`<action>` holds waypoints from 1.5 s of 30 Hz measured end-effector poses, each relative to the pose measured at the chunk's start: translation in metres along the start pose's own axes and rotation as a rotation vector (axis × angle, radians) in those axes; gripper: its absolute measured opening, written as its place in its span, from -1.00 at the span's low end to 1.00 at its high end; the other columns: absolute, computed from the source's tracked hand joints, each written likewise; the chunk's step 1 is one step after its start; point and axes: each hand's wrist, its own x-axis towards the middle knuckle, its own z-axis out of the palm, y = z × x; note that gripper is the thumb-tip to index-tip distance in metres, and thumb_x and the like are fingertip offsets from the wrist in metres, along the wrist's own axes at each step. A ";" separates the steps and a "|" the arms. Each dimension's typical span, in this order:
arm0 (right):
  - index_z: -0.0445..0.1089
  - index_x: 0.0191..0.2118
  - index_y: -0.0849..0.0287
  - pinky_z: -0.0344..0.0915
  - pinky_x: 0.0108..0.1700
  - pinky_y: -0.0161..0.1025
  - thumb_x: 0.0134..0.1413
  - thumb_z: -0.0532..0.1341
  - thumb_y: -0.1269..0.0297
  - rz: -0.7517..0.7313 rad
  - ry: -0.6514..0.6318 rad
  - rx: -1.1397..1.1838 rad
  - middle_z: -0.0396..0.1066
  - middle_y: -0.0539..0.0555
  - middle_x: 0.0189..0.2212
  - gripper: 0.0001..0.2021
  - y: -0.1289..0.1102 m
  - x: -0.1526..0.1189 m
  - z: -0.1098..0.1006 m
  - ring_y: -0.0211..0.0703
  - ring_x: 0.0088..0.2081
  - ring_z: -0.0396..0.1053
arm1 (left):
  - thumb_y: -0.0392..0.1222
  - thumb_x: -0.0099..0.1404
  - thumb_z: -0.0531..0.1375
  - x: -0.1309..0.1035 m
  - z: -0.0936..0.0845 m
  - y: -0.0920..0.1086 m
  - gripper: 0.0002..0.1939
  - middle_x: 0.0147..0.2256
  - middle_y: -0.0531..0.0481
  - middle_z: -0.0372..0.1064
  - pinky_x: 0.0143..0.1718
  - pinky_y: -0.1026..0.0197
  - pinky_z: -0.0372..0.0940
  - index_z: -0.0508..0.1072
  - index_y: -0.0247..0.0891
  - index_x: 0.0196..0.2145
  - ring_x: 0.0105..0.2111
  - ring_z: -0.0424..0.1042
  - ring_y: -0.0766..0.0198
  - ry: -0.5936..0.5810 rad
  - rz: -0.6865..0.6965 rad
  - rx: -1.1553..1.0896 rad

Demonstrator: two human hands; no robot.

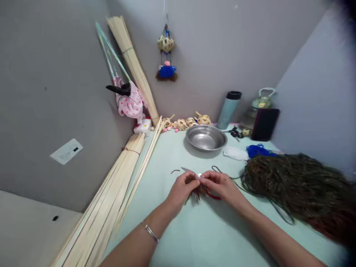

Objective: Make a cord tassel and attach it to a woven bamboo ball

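My left hand (pixel 180 188) and my right hand (pixel 220 185) meet over the middle of the table, thumbs and fingertips pinched close together. Between and below them hangs a small tassel of brown yarn (pixel 198 193), partly covered by my fingers. Both hands are closed on it. Under my hands lies a pair of scissors, its pointed blade (pixel 187 169) showing beyond my left fingers and its red handle (pixel 214 196) below my right hand. A short cut piece of yarn (pixel 175 171) rests to the left. A dark strand (pixel 217 169) curls behind my right hand.
A metal bowl (pixel 206 138) stands ahead. At right lie a large dark yarn heap (pixel 294 185), white yarn (pixel 235 152) and blue yarn (pixel 260 150). Bundled wooden strips (pixel 116 185) line the left. Behind are woven balls (pixel 204 119), a tumbler (pixel 229 110), keys (pixel 236 132) and a phone (pixel 265 124).
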 end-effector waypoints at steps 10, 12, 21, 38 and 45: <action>0.35 -0.42 0.19 -0.11 -0.56 -0.33 0.04 0.27 0.11 0.010 -0.029 0.024 0.17 -0.12 -0.66 -0.77 0.005 0.000 0.004 -0.37 -0.62 -0.02 | -0.19 0.15 0.25 -0.002 -0.002 0.005 -0.85 -0.41 0.06 0.26 -0.37 0.28 0.22 0.33 -0.26 -0.40 -0.43 0.28 0.34 -0.028 -0.068 -0.188; 0.34 -0.42 0.19 -0.11 -0.56 -0.33 0.05 0.26 0.12 0.004 -0.017 0.027 0.19 -0.11 -0.65 -0.77 0.008 0.000 0.003 -0.37 -0.62 -0.01 | -0.18 0.16 0.26 -0.003 -0.002 0.005 -0.83 -0.42 0.06 0.25 -0.38 0.28 0.21 0.33 -0.26 -0.39 -0.44 0.28 0.35 -0.026 -0.075 -0.166; 0.33 -0.40 0.19 -0.04 -0.51 -0.33 0.07 0.26 0.10 -0.035 -0.002 0.036 0.20 -0.10 -0.62 -0.76 0.016 0.002 0.002 -0.35 -0.58 0.06 | -0.14 0.20 0.30 -0.001 -0.004 0.000 -0.80 -0.39 0.06 0.29 -0.34 0.33 0.17 0.38 -0.29 -0.35 -0.39 0.26 0.37 -0.053 -0.024 -0.115; 0.38 -0.37 0.19 0.03 -0.44 -0.30 0.08 0.29 -0.04 -0.062 0.054 0.048 0.23 -0.08 -0.57 -0.65 0.002 -0.002 0.001 -0.30 -0.51 0.10 | -0.09 0.20 0.32 0.000 -0.004 -0.004 -0.75 -0.33 0.05 0.34 -0.22 0.27 0.22 0.37 -0.26 -0.29 -0.31 0.32 0.33 -0.055 0.072 -0.007; 0.38 -0.36 0.18 0.08 -0.41 -0.28 0.17 0.21 -0.13 -0.094 0.094 0.021 0.22 -0.07 -0.57 -0.59 0.003 -0.003 -0.001 -0.27 -0.49 0.14 | -0.07 0.17 0.33 0.000 -0.003 -0.001 -0.71 -0.34 0.00 0.39 -0.32 0.23 0.30 0.40 -0.28 -0.25 -0.38 0.38 0.30 -0.049 0.027 -0.044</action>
